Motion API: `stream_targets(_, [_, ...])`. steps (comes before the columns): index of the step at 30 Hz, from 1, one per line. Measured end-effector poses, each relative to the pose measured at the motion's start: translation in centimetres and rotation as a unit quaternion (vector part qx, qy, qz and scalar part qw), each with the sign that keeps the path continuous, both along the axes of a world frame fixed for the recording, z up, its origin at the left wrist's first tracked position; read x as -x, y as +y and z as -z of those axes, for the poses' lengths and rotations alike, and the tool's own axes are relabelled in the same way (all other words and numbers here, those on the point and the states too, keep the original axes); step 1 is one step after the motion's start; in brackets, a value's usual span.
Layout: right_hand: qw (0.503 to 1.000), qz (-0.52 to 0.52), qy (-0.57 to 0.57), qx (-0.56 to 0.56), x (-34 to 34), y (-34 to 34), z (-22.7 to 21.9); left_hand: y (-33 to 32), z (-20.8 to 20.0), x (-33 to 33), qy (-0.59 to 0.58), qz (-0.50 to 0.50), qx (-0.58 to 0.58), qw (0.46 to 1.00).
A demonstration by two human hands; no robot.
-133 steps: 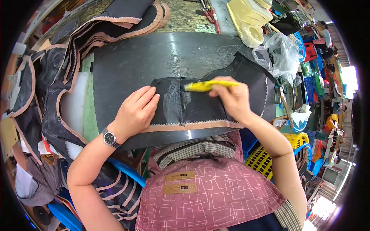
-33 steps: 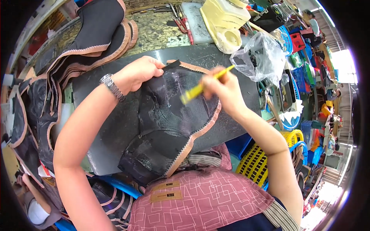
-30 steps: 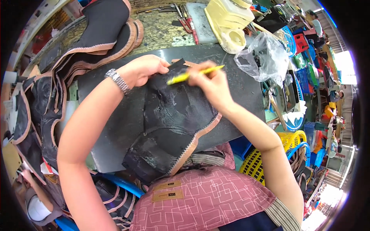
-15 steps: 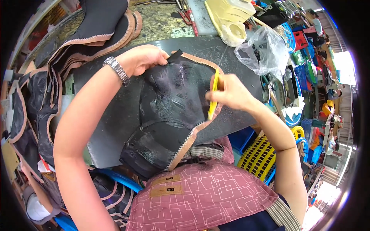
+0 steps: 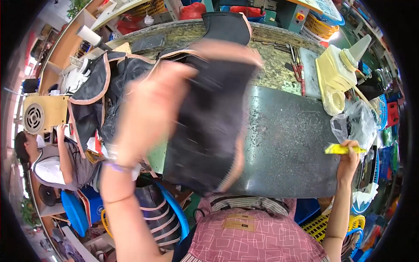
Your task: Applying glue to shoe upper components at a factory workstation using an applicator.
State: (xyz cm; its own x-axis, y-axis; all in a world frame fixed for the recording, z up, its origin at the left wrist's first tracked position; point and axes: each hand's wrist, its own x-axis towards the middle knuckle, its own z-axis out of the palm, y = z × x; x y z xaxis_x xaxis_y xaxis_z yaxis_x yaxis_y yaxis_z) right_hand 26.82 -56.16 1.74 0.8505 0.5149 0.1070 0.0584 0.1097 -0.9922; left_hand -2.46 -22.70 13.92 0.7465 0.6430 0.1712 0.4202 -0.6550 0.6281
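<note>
From 3 to 5 o'clock, a big dark board (image 5: 288,148) lies in front of you, all scuffed. Next in size is the black piece (image 5: 209,118) with the tan edge (image 5: 235,163). It is in the middle and over to 7 o'clock, at the board's left end, and it looks smeary because it is moving. Half a second ago it was on the middle of the board, with the brush on its edge. Now you have swung it left. I cannot tell if it is up in the air or touching the board. A cream bottle (image 5: 336,70) stands at 2 o'clock, and a clear bag (image 5: 360,124) sits at 3. Your left hand (image 5: 152,105), at 10 o'clock, is on the piece's left side, too blurry for me to tell if its fingers pinch it. Your right hand (image 5: 349,159), near 4 o'clock, is closed around the yellow brush (image 5: 335,149), the smallest thing here. The brush is well apart from the piece now, so I think the brushing has stopped, at least for this moment.
</note>
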Motion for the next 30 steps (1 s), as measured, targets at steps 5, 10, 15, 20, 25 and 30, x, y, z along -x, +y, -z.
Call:
stream_targets(5, [0.993,-0.102,0.056,0.019,0.7,4.7,1.0,19.4,-4.9,8.7,-0.123,-0.052,0.057,0.989])
stream_targets(10, [0.992,-0.098,0.071,0.016,1.3,5.3,1.3,19.5,0.1,0.7,-0.029,0.009,-0.332,0.943])
stream_targets(15, [0.993,-0.068,0.092,0.013,0.4,4.7,1.0,11.7,10.6,-10.4,0.149,0.309,-0.549,0.762])
stream_targets(20, [0.998,-0.002,0.053,0.019,-1.5,1.6,0.4,15.7,7.3,-12.8,-0.062,0.012,-0.391,0.918])
stream_targets(25, [0.995,0.076,-0.030,0.064,-5.9,0.5,-1.1,9.2,1.3,-10.0,-0.235,-0.034,-0.392,0.889])
stream_targets(30, [0.981,0.065,-0.153,0.099,-10.6,3.8,-2.5,-8.4,5.6,-9.7,-0.060,0.292,-0.532,0.793])
